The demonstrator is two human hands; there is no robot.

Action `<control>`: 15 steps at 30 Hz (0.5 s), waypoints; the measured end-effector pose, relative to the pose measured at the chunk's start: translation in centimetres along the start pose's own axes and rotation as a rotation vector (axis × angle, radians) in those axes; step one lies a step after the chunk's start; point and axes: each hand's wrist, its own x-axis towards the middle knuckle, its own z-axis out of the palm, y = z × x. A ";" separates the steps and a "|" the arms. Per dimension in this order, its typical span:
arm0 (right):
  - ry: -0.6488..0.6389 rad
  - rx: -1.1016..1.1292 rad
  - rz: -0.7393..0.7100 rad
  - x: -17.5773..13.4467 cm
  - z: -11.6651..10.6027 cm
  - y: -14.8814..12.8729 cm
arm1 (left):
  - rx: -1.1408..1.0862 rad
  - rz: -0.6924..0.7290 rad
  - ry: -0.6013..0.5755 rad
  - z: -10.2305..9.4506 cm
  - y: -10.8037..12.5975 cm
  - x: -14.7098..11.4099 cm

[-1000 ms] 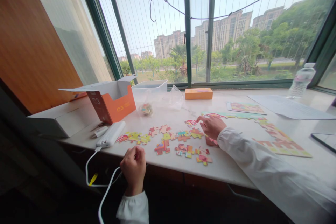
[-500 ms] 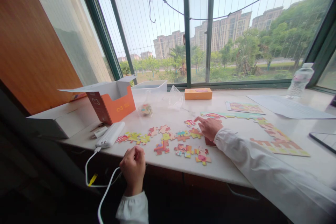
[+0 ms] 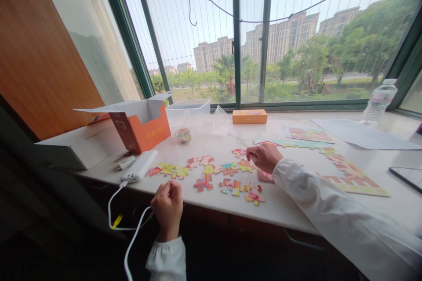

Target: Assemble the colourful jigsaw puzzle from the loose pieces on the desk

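Note:
My right hand (image 3: 264,157) hovers low over the table with its fingers curled in. Its fingertips are beside a red puzzle piece (image 3: 238,153); what they hold, if anything, is hidden. Under the wrist lies a flat reddish piece (image 3: 264,176), partly covered. To the right is a partly joined puzzle border (image 3: 356,171), with a strip along its top and right side. My left hand (image 3: 168,204) is closed in a fist at the table's front edge, with nothing visible in it. Loose puzzle pieces (image 3: 203,182) lie between the hands, including a pig-faced piece (image 3: 254,194).
At left stand an orange box (image 3: 148,134), a white box (image 3: 79,147) and a white power bank (image 3: 141,167) with a cable (image 3: 110,206). Farther back are a clear bin (image 3: 187,107), a bagged bundle (image 3: 183,136), a small orange box (image 3: 249,117), a picture card (image 3: 308,135), paper (image 3: 362,134) and a bottle (image 3: 379,101).
My right index finger, earlier stretched onto the red piece, is now drawn in with the others, and the hand has shifted slightly right. My left hand stays in place.

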 end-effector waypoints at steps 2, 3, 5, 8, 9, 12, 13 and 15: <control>-0.002 0.028 -0.065 -0.2 -0.1 -0.1 | -0.003 -0.008 -0.007 0.0 0.1 0.0; -0.022 0.043 -0.100 -0.2 0.0 -0.2 | -0.002 -0.012 -0.008 -0.1 0.1 0.0; -0.076 0.068 -0.163 -0.3 0.2 -0.4 | 0.003 -0.020 -0.009 -0.1 0.2 0.0; -0.099 0.129 -0.218 -0.5 0.3 -0.6 | 0.011 -0.022 -0.009 -0.1 0.1 0.0; -0.105 0.172 -0.237 -0.6 0.2 -0.7 | 0.012 -0.020 -0.008 -0.1 0.1 0.0; -0.230 0.347 -0.361 -1.2 -0.6 -1.0 | 0.012 -0.008 -0.006 0.0 0.0 0.0; -0.293 0.393 -0.415 -1.3 -0.9 -1.1 | 0.011 -0.003 -0.006 0.0 0.0 0.0; -0.386 0.439 -0.498 -1.6 -1.2 -1.2 | 0.011 0.005 -0.007 0.0 0.0 0.0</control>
